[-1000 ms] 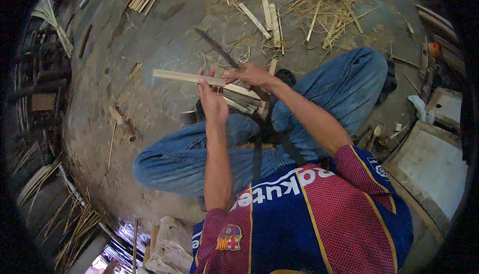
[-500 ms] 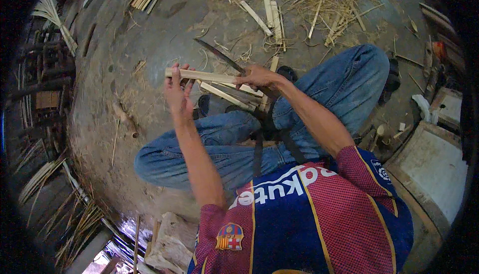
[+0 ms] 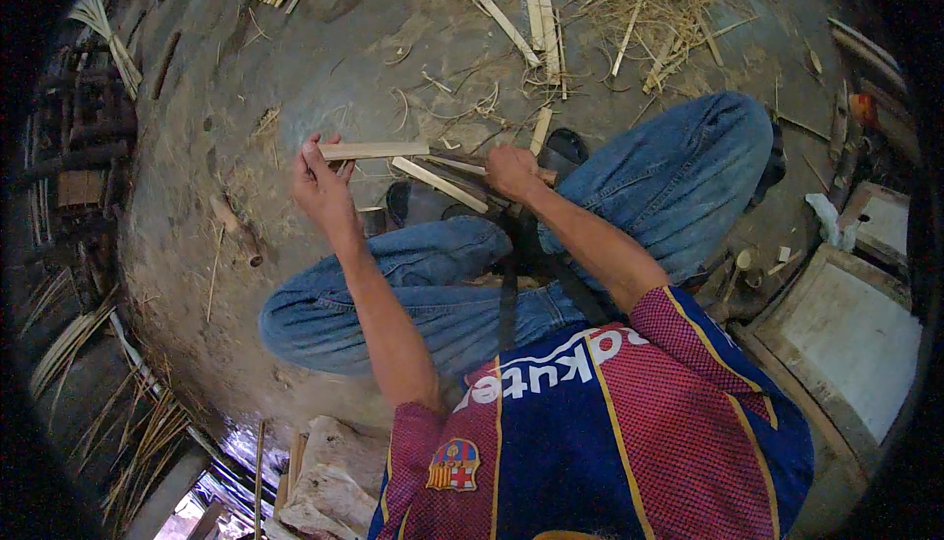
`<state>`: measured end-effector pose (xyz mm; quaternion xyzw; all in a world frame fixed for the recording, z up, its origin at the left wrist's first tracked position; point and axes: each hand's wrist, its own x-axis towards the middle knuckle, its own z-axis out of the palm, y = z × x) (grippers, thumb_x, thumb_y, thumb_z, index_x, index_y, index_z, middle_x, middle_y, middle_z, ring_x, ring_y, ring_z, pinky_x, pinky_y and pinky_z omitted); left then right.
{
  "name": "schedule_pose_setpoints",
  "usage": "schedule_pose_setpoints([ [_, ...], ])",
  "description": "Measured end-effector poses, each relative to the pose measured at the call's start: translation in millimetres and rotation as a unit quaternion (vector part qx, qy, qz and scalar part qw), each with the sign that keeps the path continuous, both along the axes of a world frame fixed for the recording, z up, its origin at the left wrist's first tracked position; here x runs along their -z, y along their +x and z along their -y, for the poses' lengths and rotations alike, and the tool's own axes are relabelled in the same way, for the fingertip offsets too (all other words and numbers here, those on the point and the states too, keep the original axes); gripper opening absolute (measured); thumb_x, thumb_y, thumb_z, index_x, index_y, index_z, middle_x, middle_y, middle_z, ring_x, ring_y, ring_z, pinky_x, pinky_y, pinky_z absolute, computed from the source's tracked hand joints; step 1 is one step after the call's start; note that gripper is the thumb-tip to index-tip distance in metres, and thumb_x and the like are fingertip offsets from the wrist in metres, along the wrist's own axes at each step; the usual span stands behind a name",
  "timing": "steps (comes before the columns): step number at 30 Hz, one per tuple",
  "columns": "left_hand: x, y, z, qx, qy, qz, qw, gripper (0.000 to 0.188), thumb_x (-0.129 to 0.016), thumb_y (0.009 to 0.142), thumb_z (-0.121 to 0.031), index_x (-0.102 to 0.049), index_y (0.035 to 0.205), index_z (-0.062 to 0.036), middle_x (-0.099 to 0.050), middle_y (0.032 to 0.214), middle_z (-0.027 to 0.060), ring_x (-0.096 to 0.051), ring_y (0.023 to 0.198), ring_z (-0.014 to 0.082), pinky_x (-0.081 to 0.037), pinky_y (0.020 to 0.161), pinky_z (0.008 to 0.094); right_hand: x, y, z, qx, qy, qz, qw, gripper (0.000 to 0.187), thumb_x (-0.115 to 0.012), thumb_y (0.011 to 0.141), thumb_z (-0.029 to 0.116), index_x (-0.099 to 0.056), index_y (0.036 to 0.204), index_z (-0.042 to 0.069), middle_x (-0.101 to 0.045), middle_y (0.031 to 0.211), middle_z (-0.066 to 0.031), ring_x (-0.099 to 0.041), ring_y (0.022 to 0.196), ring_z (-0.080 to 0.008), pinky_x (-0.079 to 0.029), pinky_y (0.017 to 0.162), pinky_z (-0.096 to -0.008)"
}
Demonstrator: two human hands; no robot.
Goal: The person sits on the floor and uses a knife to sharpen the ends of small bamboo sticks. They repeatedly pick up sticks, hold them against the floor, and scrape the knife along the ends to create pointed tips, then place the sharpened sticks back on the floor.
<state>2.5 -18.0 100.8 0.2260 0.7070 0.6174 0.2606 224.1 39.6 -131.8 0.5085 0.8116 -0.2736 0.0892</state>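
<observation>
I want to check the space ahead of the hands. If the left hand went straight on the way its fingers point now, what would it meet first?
The left hand points up-picture, already gripping the pale wooden strip. Beyond that strip, probably only bare dirt floor; depth is uncertain.

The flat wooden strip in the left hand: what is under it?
Under the wooden strip lies bare dusty floor. A second strip slants below it toward the right hand. Where the strips end inside that hand is covered.
</observation>
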Motion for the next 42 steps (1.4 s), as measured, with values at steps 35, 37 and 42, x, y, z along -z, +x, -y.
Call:
schedule_pose_setpoints([
  [35, 102, 27, -12, -0.104, 0.011, 0.101, 0.989, 0.037, -0.05, 0.1, -0.028, -0.057, 0.123, 0.0005, -0.061, 0.104, 0.0117, -0.064, 0.091, 0.0236, -0.057, 0.079, 0.0353, -70, -2, 16, 0.265, -0.1, -0.299, 0.911, 0.059, -0.056, 0.091, 0.047, -0.053, 0.112, -0.008, -0.061, 0.107, -0.0297, -0.059, 0.103, -0.044, -0.046, 0.087, -0.0465],
  [37, 100, 26, -11, -0.084, -0.003, 0.105, 0.991, 0.036, -0.051, 0.099, -0.029, -0.058, 0.119, 0.0011, -0.062, 0.1, 0.011, -0.065, 0.087, 0.0239, -0.057, 0.079, 0.035, -72, -2, 22, 0.22, -0.103, -0.312, 0.919, 0.06, -0.054, 0.091, 0.047, -0.052, 0.118, -0.006, -0.06, 0.109, -0.031, -0.058, 0.104, -0.0467, -0.045, 0.09, -0.0495],
  [42, 89, 32, -11, -0.044, -0.119, -0.033, 0.991, 0.041, -0.044, 0.101, -0.035, -0.063, 0.102, 0.0006, -0.064, 0.088, 0.0168, -0.063, 0.079, 0.0305, -0.051, 0.072, 0.0396, -89, -6, 37, 0.166, -0.145, -0.266, 0.938, 0.059, -0.052, 0.093, 0.047, -0.049, 0.12, -0.005, -0.06, 0.107, -0.0314, -0.058, 0.101, -0.0478, -0.045, 0.088, -0.0517],
])
